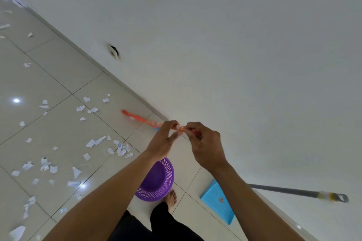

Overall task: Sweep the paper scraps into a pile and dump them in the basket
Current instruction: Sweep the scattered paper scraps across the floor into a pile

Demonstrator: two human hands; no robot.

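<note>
Broom (141, 118): L hand (162, 141) + R hand (205, 148) both pinch handle tip. Risk: fingertip grip slips, broom knocks purple basket (156, 180); paper scraps (94, 142) unswept.

Glossy glazed floor tiles (58, 84) reflecting lamp glare, matt painted wall (235, 45), thin white paper scraps (94, 142), purple perforated plastic basket (156, 182), smooth blue plastic dustpan (217, 199), grey metal-looking handle (284, 189)

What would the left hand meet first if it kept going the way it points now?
Probably the white wall, just past the orange handle that the left hand pinches. Nothing else shows in between, though depth is hard to judge.
</note>
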